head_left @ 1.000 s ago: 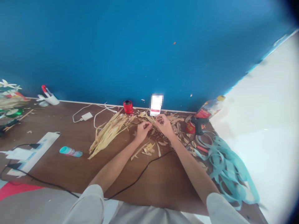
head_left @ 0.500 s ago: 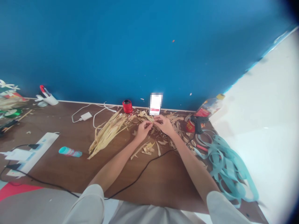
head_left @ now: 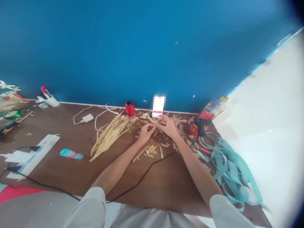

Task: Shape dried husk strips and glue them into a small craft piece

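Observation:
My left hand point(head_left: 145, 133) and my right hand point(head_left: 168, 127) meet over a heap of dried husk scraps point(head_left: 180, 122). The fingertips of both are pinched together around a small pale strip of dried corn husk, mostly covered by the fingers. The upper fingers of my right hand are raised, just below a propped-up phone point(head_left: 157, 109). Left of my hands lies a bundle of long yellowish corn husks point(head_left: 111, 134). A few cut husk pieces point(head_left: 150, 151) rest on the table just below my hands.
A red tape roll point(head_left: 129, 108) stands by the wall. To the right are a black glue gun point(head_left: 201, 125) and tangled teal ribbon point(head_left: 234, 171). A black cord point(head_left: 142, 177) crosses the table's front. At left are a power strip point(head_left: 40, 152), a teal tube point(head_left: 71, 154) and a white charger point(head_left: 87, 118).
The fingers of my right hand have shifted slightly, with the upper ones lifted a little more. My left hand stays almost in place, still pinching.

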Action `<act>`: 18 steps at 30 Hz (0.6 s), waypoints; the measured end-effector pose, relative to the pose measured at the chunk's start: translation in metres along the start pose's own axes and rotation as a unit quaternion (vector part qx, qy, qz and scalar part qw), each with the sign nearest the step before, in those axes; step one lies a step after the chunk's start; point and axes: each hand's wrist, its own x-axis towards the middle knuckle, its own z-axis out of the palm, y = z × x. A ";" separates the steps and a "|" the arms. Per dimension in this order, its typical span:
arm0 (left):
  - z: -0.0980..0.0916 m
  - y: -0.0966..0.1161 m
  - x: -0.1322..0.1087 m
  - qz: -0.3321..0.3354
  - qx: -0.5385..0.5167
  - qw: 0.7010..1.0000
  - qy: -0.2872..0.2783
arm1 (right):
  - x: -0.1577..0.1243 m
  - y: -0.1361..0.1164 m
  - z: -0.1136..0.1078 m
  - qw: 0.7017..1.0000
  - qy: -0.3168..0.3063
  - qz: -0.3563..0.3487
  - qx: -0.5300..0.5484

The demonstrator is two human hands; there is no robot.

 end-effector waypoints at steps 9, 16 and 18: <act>-0.002 0.003 -0.001 -0.005 -0.021 1.000 -0.004 | 0.000 -0.004 -0.005 0.999 -0.018 -0.008 -0.047; 0.000 -0.002 0.000 -0.004 -0.036 0.999 -0.021 | 0.001 -0.006 -0.013 0.996 -0.049 0.009 -0.080; 0.000 0.000 -0.001 0.001 -0.027 0.999 -0.028 | 0.002 -0.006 -0.014 0.995 -0.049 0.010 -0.092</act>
